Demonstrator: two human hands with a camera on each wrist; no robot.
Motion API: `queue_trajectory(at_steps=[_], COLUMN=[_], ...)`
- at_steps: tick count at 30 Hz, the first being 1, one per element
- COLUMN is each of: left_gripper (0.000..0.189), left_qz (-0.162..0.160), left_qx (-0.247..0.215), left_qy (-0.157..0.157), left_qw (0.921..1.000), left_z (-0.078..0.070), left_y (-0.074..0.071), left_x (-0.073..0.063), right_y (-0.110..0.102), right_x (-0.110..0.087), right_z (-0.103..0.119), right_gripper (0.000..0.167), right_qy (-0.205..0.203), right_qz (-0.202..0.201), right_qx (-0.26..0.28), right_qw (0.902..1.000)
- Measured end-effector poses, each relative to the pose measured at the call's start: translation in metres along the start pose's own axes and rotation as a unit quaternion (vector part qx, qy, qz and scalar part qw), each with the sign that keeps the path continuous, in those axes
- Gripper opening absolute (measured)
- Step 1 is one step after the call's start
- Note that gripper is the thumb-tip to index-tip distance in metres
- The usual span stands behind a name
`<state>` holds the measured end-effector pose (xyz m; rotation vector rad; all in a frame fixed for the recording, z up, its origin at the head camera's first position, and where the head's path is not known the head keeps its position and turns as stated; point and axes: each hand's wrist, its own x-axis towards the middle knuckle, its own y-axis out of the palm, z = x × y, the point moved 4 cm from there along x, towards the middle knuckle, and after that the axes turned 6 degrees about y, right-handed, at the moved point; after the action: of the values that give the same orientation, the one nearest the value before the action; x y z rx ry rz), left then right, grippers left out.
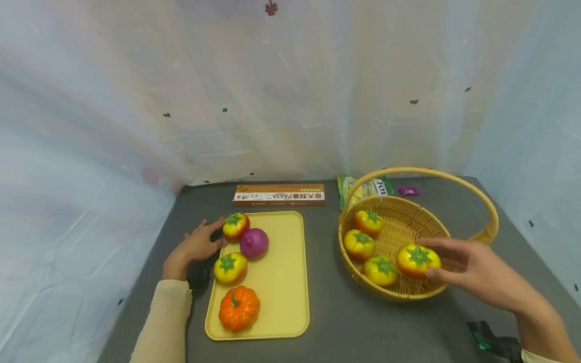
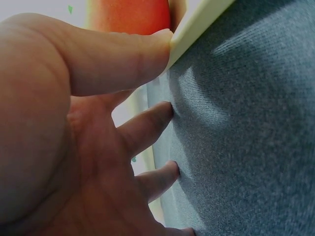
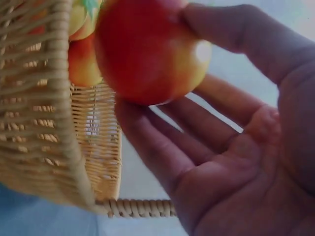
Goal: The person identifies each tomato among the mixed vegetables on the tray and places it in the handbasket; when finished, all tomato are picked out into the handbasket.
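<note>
My right hand (image 1: 476, 269) pinches a yellow-red toy tomato (image 1: 418, 260) with a green star-shaped top between thumb and fingers, over the right part of a wicker basket (image 1: 394, 296). In the right wrist view the held tomato (image 3: 150, 49) is beside the basket's rim (image 3: 59, 108). Three similar tomatoes, one of them a front tomato (image 1: 380, 270), lie along the basket's left side. At the left edge of a yellow tray (image 1: 281, 282), my left hand (image 1: 199, 245) has its fingers spread. Its thumb (image 2: 123, 59) meets the tray's rim, and the other fingertips reach the grey tabletop.
On the tray are a back tomato (image 1: 235, 226), a purple onion (image 1: 254, 243), another tomato (image 1: 230, 267) and an orange pumpkin (image 1: 239, 308). Behind stand a pasta box (image 1: 279, 195), a green packet (image 1: 381, 186) and a small purple packet (image 1: 408, 191). The basket's tall handle (image 1: 422, 171) arches over it.
</note>
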<state>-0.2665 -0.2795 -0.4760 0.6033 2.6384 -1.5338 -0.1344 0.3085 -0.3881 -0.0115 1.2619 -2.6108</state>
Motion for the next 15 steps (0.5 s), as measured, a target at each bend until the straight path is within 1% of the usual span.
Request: queue_trajectory(at_steps=[2,4,6,8,10,12,15], left_gripper=[0.073,0.073,0.073,0.073,0.074,0.074,0.074], left_qz=[0.000,-0.001,0.000,0.001,0.002,0.003,0.003], left_qx=[0.001,0.003,0.001,-0.001,-0.003,-0.003,-0.003], left_qy=[-0.002,-0.003,-0.004,-0.004,-0.004,-0.005,-0.006], left_qw=[1.0000,1.0000,1.0000,1.0000,1.0000,1.0000,1.0000], left_z=[0.001,0.001,0.001,0.000,0.000,-0.001,-0.001], left_y=[0.000,0.000,0.000,0.000,0.000,0.000,0.000], left_x=[0.000,0.001,0.000,0.000,-0.001,-0.001,-0.002], right_y=[0.002,0.006,0.012,0.018,0.024,0.030,0.038], right_x=[-0.001,-0.001,0.000,0.001,0.003,0.006,0.011], right_z=[-0.001,-0.002,-0.003,-0.003,-0.002,0.001,0.007], right_gripper=[0.055,0.055,0.055,0.054,0.053,0.052,0.051], right_qy=[-0.002,-0.013,-0.024,-0.032,-0.033,-0.035,-0.043], right_qz=[0.003,0.017,0.039,0.067,0.086,0.092,0.091], right_qx=[-0.024,-0.028,-0.018,0.003,0.032,0.053,0.068], right_qw=[0.9997,0.9994,0.9988,0.9972,0.9952,0.9937,0.9926])
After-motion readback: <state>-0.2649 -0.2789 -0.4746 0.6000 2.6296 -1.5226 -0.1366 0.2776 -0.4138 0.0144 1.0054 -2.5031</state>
